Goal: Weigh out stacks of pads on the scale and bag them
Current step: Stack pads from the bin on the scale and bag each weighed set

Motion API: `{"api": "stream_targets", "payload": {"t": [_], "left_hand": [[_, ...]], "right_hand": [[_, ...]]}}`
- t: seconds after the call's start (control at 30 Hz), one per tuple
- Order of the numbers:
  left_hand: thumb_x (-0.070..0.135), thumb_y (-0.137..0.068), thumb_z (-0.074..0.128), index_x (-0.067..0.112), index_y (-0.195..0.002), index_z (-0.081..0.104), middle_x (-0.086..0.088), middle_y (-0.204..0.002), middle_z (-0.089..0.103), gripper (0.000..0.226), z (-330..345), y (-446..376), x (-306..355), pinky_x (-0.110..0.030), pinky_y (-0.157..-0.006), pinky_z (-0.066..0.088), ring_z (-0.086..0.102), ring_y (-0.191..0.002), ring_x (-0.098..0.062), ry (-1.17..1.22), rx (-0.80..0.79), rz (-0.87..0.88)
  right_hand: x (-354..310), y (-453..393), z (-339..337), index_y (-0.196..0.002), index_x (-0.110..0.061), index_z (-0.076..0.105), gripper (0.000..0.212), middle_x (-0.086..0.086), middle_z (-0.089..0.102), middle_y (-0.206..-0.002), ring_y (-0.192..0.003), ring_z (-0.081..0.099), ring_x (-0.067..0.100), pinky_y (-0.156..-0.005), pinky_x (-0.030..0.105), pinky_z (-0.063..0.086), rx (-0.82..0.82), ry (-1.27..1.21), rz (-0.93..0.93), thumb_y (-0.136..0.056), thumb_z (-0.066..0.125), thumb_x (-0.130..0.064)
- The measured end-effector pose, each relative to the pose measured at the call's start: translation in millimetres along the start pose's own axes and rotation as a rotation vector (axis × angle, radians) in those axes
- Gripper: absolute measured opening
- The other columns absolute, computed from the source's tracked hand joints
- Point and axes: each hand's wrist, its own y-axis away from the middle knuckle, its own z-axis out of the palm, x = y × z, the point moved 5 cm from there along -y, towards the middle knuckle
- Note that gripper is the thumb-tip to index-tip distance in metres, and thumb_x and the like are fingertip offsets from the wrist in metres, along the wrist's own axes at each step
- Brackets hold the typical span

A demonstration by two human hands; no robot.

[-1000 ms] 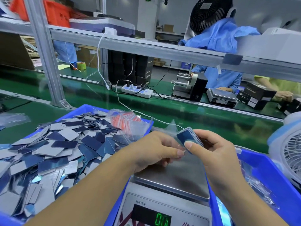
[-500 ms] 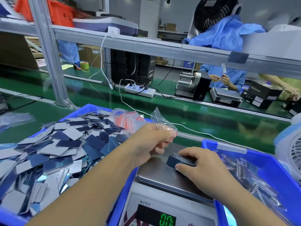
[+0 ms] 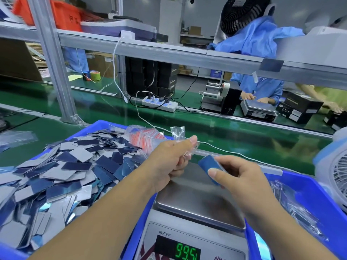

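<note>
Now: right hand (image 3: 242, 177) pinches weighed pad stack (image 3: 210, 165) above scale (image 3: 197, 203); left hand (image 3: 169, 160) pinches clear bag (image 3: 178, 134) at 12 o'clock. Bagging pending; loose pads (image 3: 65, 166) remain, 9 o'clock.

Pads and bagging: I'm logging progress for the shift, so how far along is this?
Done: filled bags lie in the right bin. In hand: the right hand holds a pad stack above the scale, while the left hand pinches an empty clear bag. Left: bagging this stack, plus the loose pads heaped in the left bin.
</note>
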Motion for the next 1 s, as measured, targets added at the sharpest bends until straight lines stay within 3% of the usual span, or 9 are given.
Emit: {"api": "stream_targets", "payload": {"t": [0.1, 0.2, 0.3, 0.43, 0.53, 0.7, 0.8, 0.87, 1.0], "left_hand": [[0.054, -0.078, 0.073, 0.019, -0.076, 0.055, 0.006, -0.058, 0.041, 0.039, 4.3, 0.5, -2.7, -0.021, -0.045, 0.013, 0.028, -0.048, -0.006, 0.034, -0.034, -0.044], [0.06, -0.066, 0.073, 0.024, -0.069, 0.059, 0.003, -0.064, 0.036, 0.039, 9.7, 1.9, -2.8, -0.023, -0.048, 0.012, 0.026, -0.052, -0.008, 0.024, -0.097, -0.02], [0.059, -0.08, 0.07, 0.027, -0.057, 0.064, 0.007, -0.058, 0.038, 0.04, 14.5, 4.0, -2.3, -0.019, -0.045, 0.017, 0.027, -0.049, -0.007, -0.039, -0.169, 0.033], [0.055, -0.08, 0.069, 0.027, -0.063, 0.069, 0.011, -0.054, 0.05, 0.033, 18.0, 3.8, -1.4, -0.016, -0.042, 0.024, 0.034, -0.046, -0.005, -0.106, -0.182, 0.085], [0.042, -0.088, 0.069, 0.017, -0.088, 0.067, 0.011, -0.062, 0.058, 0.025, 17.0, 3.0, -4.3, -0.016, -0.043, 0.027, 0.041, -0.05, -0.005, -0.065, -0.197, 0.065], [0.021, -0.095, 0.067, 0.01, -0.094, 0.073, 0.002, -0.072, 0.055, 0.013, 18.1, 4.6, -2.7, -0.017, -0.048, 0.03, 0.039, -0.058, -0.008, -0.057, -0.231, 0.084], [0.015, -0.089, 0.072, 0.006, -0.1, 0.077, -0.008, -0.088, 0.066, 0.015, 15.3, 4.7, 0.2, -0.018, -0.058, 0.043, 0.054, -0.07, -0.01, -0.048, -0.221, 0.099], [0.014, -0.085, 0.075, 0.013, -0.098, 0.078, -0.006, -0.096, 0.073, 0.013, 12.7, 4.9, -0.7, -0.023, -0.073, 0.048, 0.064, -0.083, -0.012, -0.031, -0.22, 0.081], [0.014, -0.081, 0.076, 0.009, -0.106, 0.076, -0.013, -0.11, 0.074, 0.026, 14.3, 7.1, -0.9, -0.035, -0.091, 0.047, 0.067, -0.098, -0.017, -0.071, -0.269, 0.082]], "right_hand": [[-3.4, 1.5, 2.7, -0.095, -0.035, 0.076, 0.027, -0.005, 0.076, -0.089, -0.075, 0.066, 0.004, -0.063, 0.017, 0.05, 0.0, -0.221, -0.019, -0.07, 0.073, -0.025], [-4.3, 2.2, 2.6, -0.096, -0.034, 0.076, 0.027, -0.003, 0.076, -0.089, -0.075, 0.066, 0.005, -0.064, 0.018, 0.05, 0.019, -0.254, -0.032, -0.071, 0.073, -0.025], [-3.1, 2.3, 1.3, -0.095, -0.038, 0.076, 0.027, -0.005, 0.076, -0.088, -0.075, 0.066, 0.006, -0.065, 0.022, 0.049, 0.053, -0.214, -0.029, -0.07, 0.073, -0.026], [-3.8, 4.4, 1.5, -0.095, -0.041, 0.073, 0.027, -0.01, 0.075, -0.087, -0.074, 0.067, 0.006, -0.07, 0.025, 0.048, 0.122, -0.111, -0.054, -0.071, 0.073, -0.03], [-3.3, 5.0, 1.0, -0.092, -0.042, 0.073, 0.023, -0.011, 0.074, -0.084, -0.073, 0.066, 0.006, -0.069, 0.025, 0.049, 0.168, -0.094, -0.052, -0.071, 0.072, -0.031], [5.0, 3.7, 6.0, -0.091, -0.029, 0.076, 0.021, 0.003, 0.076, -0.088, -0.076, 0.071, 0.016, -0.065, 0.027, 0.052, 0.067, -0.293, 0.09, -0.079, 0.077, -0.012], [6.2, 3.0, 6.0, -0.094, -0.019, 0.075, 0.018, 0.008, 0.076, -0.09, -0.072, 0.071, 0.023, -0.059, 0.025, 0.053, 0.004, -0.329, 0.156, -0.079, 0.076, -0.008], [5.2, 2.2, 3.4, -0.097, -0.017, 0.073, 0.03, 0.008, 0.076, -0.089, -0.07, 0.071, 0.022, -0.058, 0.024, 0.052, 0.01, -0.3, 0.166, -0.068, 0.081, -0.014], [5.5, 0.5, 2.4, -0.1, -0.014, 0.066, 0.035, 0.011, 0.075, -0.086, -0.068, 0.071, 0.026, -0.055, 0.025, 0.052, -0.014, -0.295, 0.191, -0.071, 0.081, -0.002]]}}
